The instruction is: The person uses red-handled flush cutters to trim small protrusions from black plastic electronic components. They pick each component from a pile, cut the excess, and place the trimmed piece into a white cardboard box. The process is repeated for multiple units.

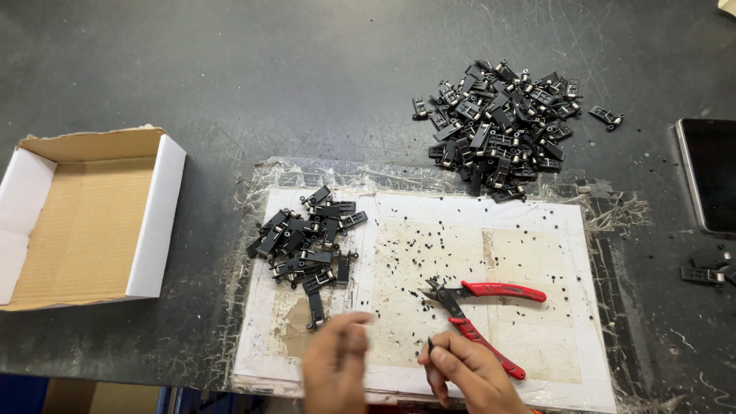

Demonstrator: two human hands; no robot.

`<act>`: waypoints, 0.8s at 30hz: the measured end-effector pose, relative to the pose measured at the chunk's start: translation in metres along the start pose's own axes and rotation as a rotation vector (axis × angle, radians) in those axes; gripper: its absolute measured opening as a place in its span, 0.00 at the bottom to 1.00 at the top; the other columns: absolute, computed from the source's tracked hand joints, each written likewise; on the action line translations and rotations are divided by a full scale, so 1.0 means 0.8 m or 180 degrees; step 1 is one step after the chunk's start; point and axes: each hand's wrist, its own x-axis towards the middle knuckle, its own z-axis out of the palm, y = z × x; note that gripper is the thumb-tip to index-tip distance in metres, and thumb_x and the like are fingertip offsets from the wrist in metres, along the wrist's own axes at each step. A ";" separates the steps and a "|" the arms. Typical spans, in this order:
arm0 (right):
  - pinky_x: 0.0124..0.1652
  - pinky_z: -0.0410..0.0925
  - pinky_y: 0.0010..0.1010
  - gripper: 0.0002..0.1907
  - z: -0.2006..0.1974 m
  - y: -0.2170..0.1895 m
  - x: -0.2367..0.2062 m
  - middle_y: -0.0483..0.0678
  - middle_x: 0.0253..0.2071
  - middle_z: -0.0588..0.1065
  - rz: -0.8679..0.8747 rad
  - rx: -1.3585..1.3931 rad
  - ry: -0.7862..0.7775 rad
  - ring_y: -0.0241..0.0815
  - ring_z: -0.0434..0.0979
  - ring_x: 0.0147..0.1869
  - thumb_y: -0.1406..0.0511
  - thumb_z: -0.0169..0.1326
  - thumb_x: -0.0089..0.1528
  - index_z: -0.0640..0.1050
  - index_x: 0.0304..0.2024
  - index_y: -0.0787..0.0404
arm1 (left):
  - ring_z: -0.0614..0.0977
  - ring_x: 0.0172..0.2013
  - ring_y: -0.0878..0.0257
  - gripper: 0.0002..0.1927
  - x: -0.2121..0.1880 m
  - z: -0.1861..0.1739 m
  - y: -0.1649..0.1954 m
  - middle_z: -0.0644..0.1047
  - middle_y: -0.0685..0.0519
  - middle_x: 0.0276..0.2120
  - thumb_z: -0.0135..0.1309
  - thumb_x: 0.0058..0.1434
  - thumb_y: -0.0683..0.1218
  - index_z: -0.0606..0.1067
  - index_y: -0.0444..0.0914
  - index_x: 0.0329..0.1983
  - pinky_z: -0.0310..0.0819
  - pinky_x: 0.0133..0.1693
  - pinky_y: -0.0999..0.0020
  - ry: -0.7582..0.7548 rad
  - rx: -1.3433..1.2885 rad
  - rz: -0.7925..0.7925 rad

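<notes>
My left hand (337,360) hovers low over the white mat (537,253), blurred, fingers curled, just below a small pile of black plastic clips (307,245); nothing is visible in it. My right hand (468,372) pinches a tiny black piece between its fingertips, beside the lower handle of the red-handled cutters (479,307). The cutters lie on the mat with their jaws pointing left. A much larger pile of black clips (498,126) sits on the dark table beyond the mat.
An open cardboard box (84,222) with nothing in it stands at the left. A dark phone (709,176) lies at the right edge, with a few loose clips (705,270) below it. Small black offcuts are scattered over the mat.
</notes>
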 end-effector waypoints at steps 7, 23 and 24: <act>0.35 0.72 0.31 0.18 0.013 -0.026 0.002 0.50 0.34 0.78 0.0080 -0.0658 -0.0087 0.41 0.76 0.34 0.61 0.50 0.65 0.79 0.52 0.65 | 0.85 0.33 0.67 0.08 -0.013 0.037 0.017 0.82 0.49 0.36 0.62 0.59 0.38 0.83 0.35 0.42 0.78 0.33 0.75 -0.0702 -0.0046 0.1069; 0.45 0.76 0.33 0.37 -0.014 -0.110 -0.004 0.47 0.51 0.76 -0.0578 -0.3342 0.0885 0.43 0.80 0.45 0.70 0.57 0.48 0.75 0.63 0.54 | 0.77 0.22 0.73 0.09 -0.008 0.027 0.002 0.82 0.53 0.22 0.67 0.55 0.42 0.86 0.33 0.38 0.69 0.26 0.77 -0.0412 -0.0516 -0.0625; 0.44 0.78 0.31 0.37 -0.009 -0.105 -0.009 0.45 0.50 0.78 -0.0437 -0.3142 0.0806 0.41 0.81 0.42 0.72 0.55 0.49 0.75 0.64 0.52 | 0.76 0.21 0.72 0.09 -0.010 0.027 0.002 0.80 0.52 0.20 0.67 0.55 0.42 0.86 0.33 0.38 0.67 0.25 0.77 -0.0397 -0.0634 -0.0825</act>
